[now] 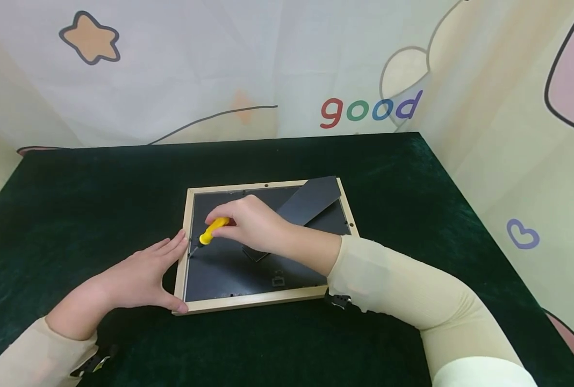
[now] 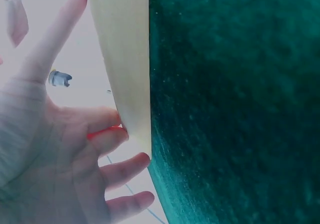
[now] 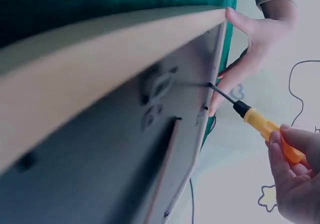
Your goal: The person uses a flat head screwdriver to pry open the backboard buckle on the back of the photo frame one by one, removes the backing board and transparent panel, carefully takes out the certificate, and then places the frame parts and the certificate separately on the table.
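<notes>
A wooden picture frame (image 1: 263, 303) is lying face down near the middle of the dark green table (image 1: 74, 215), its black backing board (image 1: 229, 269) turned upward and a black easel stand (image 1: 311, 200) folded out toward the far right corner. The frame is being steadied by the left hand (image 1: 139, 279): its fingers are being held nearly straight along the frame's left rail, with the thumb laid against the near left corner, so nothing is being clasped. In the left wrist view the pale frame edge (image 2: 127, 69) is being touched by those fingers (image 2: 127, 166).

A small yellow-handled screwdriver (image 1: 212, 231) is being pinched in the curled fingers of the right hand (image 1: 250, 223), and its dark tip is being aimed down and left at the inner left edge of the backing. The right wrist view shows the screwdriver shaft (image 3: 222, 93) reaching a small metal retaining tab there.

The step in hand is judged to be the working of that left-side tab. The next move is judged to call for the tip being kept seated on the tab while the frame is being held firmly against sliding.
</notes>
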Action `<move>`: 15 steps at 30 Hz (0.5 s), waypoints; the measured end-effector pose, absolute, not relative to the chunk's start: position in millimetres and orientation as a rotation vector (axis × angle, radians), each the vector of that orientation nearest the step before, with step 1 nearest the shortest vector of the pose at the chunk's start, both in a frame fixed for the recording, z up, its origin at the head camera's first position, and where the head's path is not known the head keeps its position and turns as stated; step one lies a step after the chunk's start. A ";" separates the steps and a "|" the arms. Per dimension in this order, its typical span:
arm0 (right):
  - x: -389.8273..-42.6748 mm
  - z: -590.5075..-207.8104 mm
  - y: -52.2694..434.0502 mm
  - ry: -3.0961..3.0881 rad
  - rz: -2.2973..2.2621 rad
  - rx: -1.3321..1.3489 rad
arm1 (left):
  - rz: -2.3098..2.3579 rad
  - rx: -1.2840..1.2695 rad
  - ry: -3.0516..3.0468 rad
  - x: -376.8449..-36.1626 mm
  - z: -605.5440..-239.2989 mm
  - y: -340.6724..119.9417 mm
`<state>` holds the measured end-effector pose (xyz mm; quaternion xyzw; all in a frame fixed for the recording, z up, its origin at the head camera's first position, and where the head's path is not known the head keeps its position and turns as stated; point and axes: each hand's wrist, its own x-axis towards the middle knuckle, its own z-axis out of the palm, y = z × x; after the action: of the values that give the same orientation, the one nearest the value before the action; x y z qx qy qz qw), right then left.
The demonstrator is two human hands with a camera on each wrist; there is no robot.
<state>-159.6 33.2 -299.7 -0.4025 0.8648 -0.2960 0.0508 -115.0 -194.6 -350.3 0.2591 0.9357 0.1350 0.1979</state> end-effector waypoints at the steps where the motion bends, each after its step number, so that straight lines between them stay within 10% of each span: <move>1: -159.4 -298.4 30.2 2.625 -0.898 -1.247 | 0.378 0.724 2.620 -114.8 -350.0 -194.7; 15: -159.3 -296.4 2.0 2.432 -0.853 -1.376 | 0.402 0.756 2.640 -114.8 -352.6 -197.5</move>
<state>-159.3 2.0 -296.4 -0.4682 0.8274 -0.2902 0.1098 -114.8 -197.5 -352.6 0.2678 0.9353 0.1425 0.1821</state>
